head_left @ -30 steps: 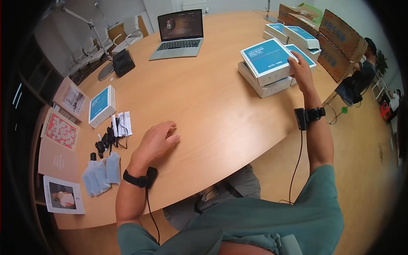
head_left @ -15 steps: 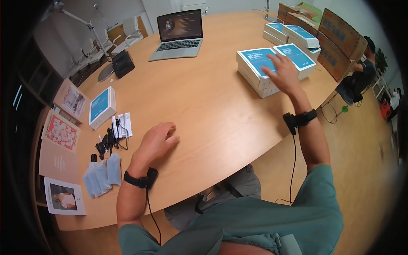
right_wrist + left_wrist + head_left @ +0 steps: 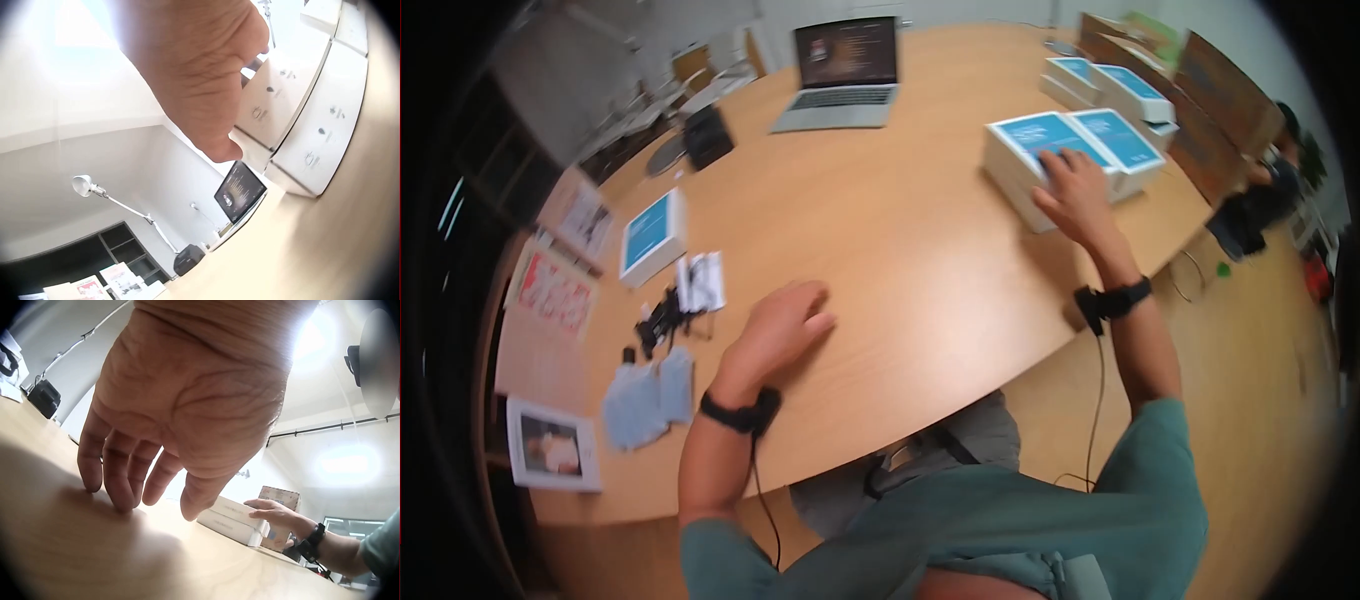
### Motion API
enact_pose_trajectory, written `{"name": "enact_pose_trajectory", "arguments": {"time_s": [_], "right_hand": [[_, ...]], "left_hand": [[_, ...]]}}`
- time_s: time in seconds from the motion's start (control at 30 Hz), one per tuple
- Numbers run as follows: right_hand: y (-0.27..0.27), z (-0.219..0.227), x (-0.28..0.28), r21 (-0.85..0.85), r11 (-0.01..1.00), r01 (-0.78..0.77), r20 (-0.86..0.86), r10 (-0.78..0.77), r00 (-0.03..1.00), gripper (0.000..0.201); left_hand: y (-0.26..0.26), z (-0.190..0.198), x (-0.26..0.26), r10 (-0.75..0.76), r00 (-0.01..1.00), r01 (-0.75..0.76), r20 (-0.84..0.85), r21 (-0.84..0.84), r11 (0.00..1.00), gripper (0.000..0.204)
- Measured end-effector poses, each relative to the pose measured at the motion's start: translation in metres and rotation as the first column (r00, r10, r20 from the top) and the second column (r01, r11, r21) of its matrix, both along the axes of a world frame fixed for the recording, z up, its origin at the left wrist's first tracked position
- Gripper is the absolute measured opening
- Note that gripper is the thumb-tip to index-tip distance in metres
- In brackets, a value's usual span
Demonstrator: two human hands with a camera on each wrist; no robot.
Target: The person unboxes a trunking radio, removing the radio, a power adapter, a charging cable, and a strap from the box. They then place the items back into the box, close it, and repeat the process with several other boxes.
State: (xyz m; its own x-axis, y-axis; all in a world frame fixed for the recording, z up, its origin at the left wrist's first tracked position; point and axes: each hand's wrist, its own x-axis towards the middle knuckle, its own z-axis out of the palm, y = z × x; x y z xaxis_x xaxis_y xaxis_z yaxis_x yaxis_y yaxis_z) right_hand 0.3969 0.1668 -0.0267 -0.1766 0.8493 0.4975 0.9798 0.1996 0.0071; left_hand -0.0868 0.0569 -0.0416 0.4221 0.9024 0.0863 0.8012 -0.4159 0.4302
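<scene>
Flat on the lid of a white box with a blue top point(image 3: 1022, 130) lies my right hand point(image 3: 1080, 195), fingers extended. The right wrist view shows that hand point(image 3: 200, 81) at the upper white box point(image 3: 275, 94), which is stacked on a lower box point(image 3: 325, 125). A second blue-topped box point(image 3: 1135, 150) sits directly beside this stack. My left hand point(image 3: 780, 330) rests near the table's left front, and its relaxed fingers point(image 3: 119, 481) hold nothing.
A laptop point(image 3: 845, 105) stands at the back. On the left are another blue-topped box point(image 3: 652, 240), black cables point(image 3: 662, 320), pale blue wrapped packets point(image 3: 648, 400) and printed booklets point(image 3: 555, 295). Further boxes point(image 3: 1130, 95) and brown cartons point(image 3: 1225, 95) stand at the far right, near a seated person point(image 3: 1270, 195).
The right hand let go of the tilted upper box, which now sits squarely on its stack. It lifted away, then came down on the lid. The left hand stayed put while the head view shifted slightly.
</scene>
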Motion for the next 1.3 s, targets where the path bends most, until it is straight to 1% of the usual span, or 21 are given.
{"name": "enact_pose_trajectory", "arguments": {"time_s": [0.07, 0.17, 0.2, 0.3, 0.37, 0.43, 0.47, 0.5, 0.57, 0.63, 0.7, 0.83, 0.97, 1.0, 1.03, 1.1, 1.13, 1.17, 1.2, 1.27, 1.3], "right_hand": [[0.003, -0.006, -0.012, 0.205, 0.964, -0.172, -0.118, 0.199, 0.973, 0.059], [-0.018, 0.012, -0.077, 0.171, 0.911, -0.376, -0.426, 0.413, 0.805, 0.050], [-0.023, 0.017, -0.097, 0.177, 0.898, -0.403, -0.442, 0.439, 0.783, 0.050], [-0.030, 0.019, -0.155, -0.185, 0.714, -0.676, -0.777, 0.315, 0.545, 0.041], [-0.027, 0.012, -0.183, -0.268, 0.627, -0.732, -0.776, 0.310, 0.549, 0.040], [-0.019, -0.005, -0.196, -0.312, 0.545, -0.778, -0.798, 0.295, 0.526, 0.039], [-0.016, -0.012, -0.201, -0.353, 0.468, -0.810, -0.813, 0.275, 0.513, 0.038], [-0.014, -0.016, -0.203, -0.345, 0.469, -0.813, -0.816, 0.278, 0.506, 0.038], [-0.012, -0.028, -0.203, -0.446, 0.386, -0.808, -0.815, 0.199, 0.545, 0.035], [-0.002, -0.044, -0.202, -0.430, 0.391, -0.814, -0.837, 0.164, 0.521, 0.032], [0.000, -0.048, -0.205, -0.357, 0.399, -0.844, -0.917, 0.019, 0.397, 0.030], [0.007, -0.048, -0.205, -0.388, 0.410, -0.825, -0.884, 0.089, 0.459, 0.029], [0.007, -0.045, -0.207, -0.420, 0.428, -0.801, -0.845, 0.136, 0.516, 0.029], [0.007, -0.044, -0.207, -0.420, 0.427, -0.800, -0.845, 0.138, 0.517, 0.029], [0.007, -0.042, -0.207, -0.412, 0.427, -0.805, -0.853, 0.129, 0.505, 0.028], [0.006, -0.042, -0.206, -0.402, 0.422, -0.812, -0.860, 0.128, 0.493, 0.027], [0.007, -0.046, -0.205, -0.379, 0.437, -0.816, -0.877, 0.112, 0.467, 0.029], [0.010, -0.051, -0.204, -0.354, 0.452, -0.819, -0.893, 0.097, 0.439, 0.031], [0.014, -0.061, -0.202, -0.351, 0.444, -0.824, -0.893, 0.107, 0.438, 0.031], [0.023, -0.079, -0.199, -0.114, 0.647, -0.754, -0.910, 0.236, 0.340, 0.046], [0.021, -0.075, -0.200, -0.110, 0.642, -0.759, -0.909, 0.243, 0.338, 0.046]], "left_hand": [[0.003, -0.004, 0.000, -0.008, 0.998, 0.010, -0.058, 0.032, 0.999, 0.035], [0.004, 0.002, 0.000, -0.014, 0.999, 0.015, -0.030, 0.015, 1.000, 0.039], [0.002, 0.008, -0.002, 0.019, 0.999, -0.019, -0.049, 0.014, 1.000, 0.039], [0.006, 0.034, -0.009, 0.070, 0.998, -0.070, 0.008, -0.021, 0.997, 0.041], [0.027, 0.060, -0.033, 0.155, 0.988, -0.154, -0.003, -0.136, 0.979, 0.044], [0.058, 0.074, -0.086, 0.214, 0.977, -0.212, 0.009, -0.078, 0.974, 0.047], [0.068, 0.083, -0.110, 0.347, 0.936, -0.350, -0.054, -0.063, 0.935, 0.049], [0.078, 0.092, -0.138, 0.471, 0.875, -0.478, -0.111, -0.038, 0.878, 0.051], [0.115, 0.055, -0.257, 0.506, 0.804, -0.422, -0.311, 0.302, 0.855, 0.067], [0.125, 0.041, -0.348, 0.616, 0.702, -0.662, -0.358, -0.007, 0.750, 0.084], [0.124, 0.025, -0.381, 0.591, 0.633, -0.679, -0.500, 0.007, 0.734, 0.096], [0.148, 0.023, -0.374, 0.585, 0.657, -0.706, -0.475, -0.116, 0.699, 0.094], [0.202, 0.006, -0.374, 0.463, 0.737, -0.551, -0.493, -0.040, 0.834, 0.088], [0.222, 0.002, -0.362, 0.388, 0.808, -0.470, -0.443, -0.088, 0.879, 0.087], [0.233, -0.004, -0.343, 0.309, 0.869, -0.383, -0.387, -0.128, 0.915, 0.085], [0.226, 0.014, -0.250, 0.489, 0.865, -0.491, -0.116, -0.399, 0.774, 0.086], [0.232, 0.010, -0.223, 0.301, 0.893, -0.391, -0.335, -0.244, 0.887, 0.084], [0.237, 0.007, -0.201, 0.130, 0.819, -0.235, -0.558, -0.120, 0.965, 0.082], [0.234, 0.005, -0.175, 0.171, 0.846, -0.254, -0.506, -0.100, 0.962, 0.081], [0.214, 0.011, -0.120, 0.201, 0.854, -0.263, -0.480, -0.066, 0.962, 0.084], [0.193, 0.018, -0.093, 0.190, 0.839, -0.250, -0.509, -0.052, 0.967, 0.089]]}}
